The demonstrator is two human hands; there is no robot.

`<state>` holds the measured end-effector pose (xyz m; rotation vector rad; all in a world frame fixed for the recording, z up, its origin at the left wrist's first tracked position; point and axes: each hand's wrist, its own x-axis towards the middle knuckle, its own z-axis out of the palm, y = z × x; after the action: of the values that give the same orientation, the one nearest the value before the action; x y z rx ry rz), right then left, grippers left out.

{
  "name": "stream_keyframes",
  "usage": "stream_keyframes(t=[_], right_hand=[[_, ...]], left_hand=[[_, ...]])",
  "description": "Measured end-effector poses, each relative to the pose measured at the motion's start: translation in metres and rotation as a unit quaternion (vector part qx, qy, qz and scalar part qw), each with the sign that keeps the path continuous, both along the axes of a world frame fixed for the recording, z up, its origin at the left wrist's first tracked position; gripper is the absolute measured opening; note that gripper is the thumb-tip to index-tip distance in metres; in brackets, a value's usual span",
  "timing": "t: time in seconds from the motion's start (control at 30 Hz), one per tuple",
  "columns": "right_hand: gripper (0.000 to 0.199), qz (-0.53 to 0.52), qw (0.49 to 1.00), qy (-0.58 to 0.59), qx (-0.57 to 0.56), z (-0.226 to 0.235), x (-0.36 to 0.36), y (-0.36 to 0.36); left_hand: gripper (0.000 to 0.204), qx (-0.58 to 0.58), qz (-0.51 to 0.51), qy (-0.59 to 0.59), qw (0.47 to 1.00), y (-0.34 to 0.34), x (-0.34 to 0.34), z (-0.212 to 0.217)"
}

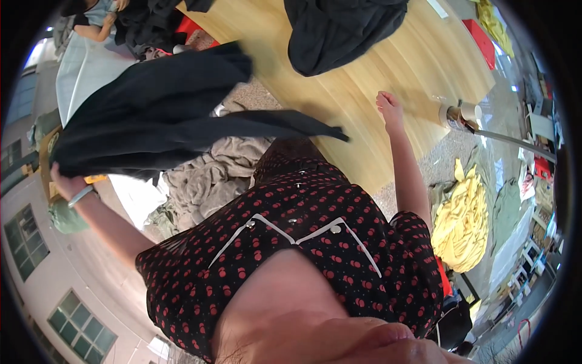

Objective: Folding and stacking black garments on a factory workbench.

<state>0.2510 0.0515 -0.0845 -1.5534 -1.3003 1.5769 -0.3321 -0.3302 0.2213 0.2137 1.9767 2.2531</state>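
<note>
At the left, my left hand [65, 183] is closed on the edge of a black cloth garment [151, 115]. The garment is swung out in the air, blurred by motion, and one narrow end trails right past the near edge of the wooden table [364, 115]. Its exact kind cannot be made out. Over the right part of the table hovers my right hand [390, 110], fingers curled in, with nothing visible in them. Another dark garment [345, 33] lies heaped on the far part of the table.
Below the held garment lies a heap of grey-brown cloth [212, 176]. Yellow cloth [462, 224] is piled at the right. A cup [470, 111] and a metal pole [515, 139] are by the table's right edge. Another person [94, 21] is at the far left near dark clothes.
</note>
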Motion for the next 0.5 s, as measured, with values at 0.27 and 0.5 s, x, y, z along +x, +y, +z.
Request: stream_keyframes(t=[0.27,0.5], right_hand=[[0.014,0.033,0.999,-0.033,0.019,-0.025,-0.01,0.002],[0.014,0.081,0.994,-0.071,0.018,-0.061,0.005,-0.01]], left_hand=[[0.041,-0.434,0.391,0.337,0.738,-0.062,-0.078,0.059],[0.063,-0.697,0.152,0.133,0.688,0.032,-0.18,-0.16]])
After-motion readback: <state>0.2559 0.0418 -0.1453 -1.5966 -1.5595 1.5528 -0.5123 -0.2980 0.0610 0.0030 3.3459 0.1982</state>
